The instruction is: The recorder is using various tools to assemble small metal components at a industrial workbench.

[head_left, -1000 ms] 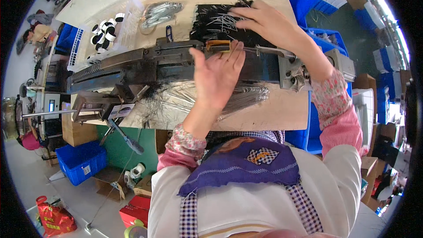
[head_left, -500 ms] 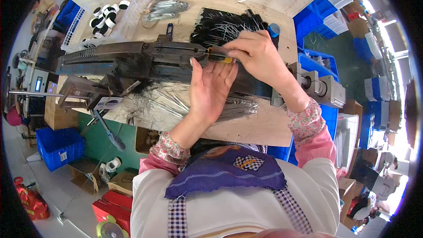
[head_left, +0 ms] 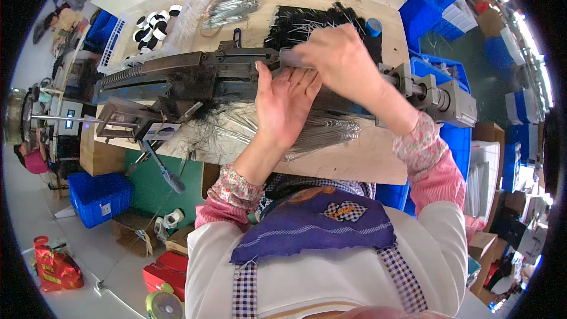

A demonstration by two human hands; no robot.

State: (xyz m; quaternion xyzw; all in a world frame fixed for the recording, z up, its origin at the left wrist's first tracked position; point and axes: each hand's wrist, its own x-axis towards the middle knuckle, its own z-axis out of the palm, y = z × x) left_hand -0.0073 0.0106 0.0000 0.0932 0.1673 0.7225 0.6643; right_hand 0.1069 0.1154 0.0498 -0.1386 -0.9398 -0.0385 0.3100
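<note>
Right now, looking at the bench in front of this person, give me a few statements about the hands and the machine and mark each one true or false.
1. Both hands meet at the long dark machine on the bench. True.
2. The left hand lies palm up. True.
3. The right hand rests in the blue bin. False: it is at the machine, above the left hand.
4. The black-and-white rolls sit at the bench's near edge. False: they are at the far left.
5. A bundle of thin wires lies under the left forearm. True.
</note>
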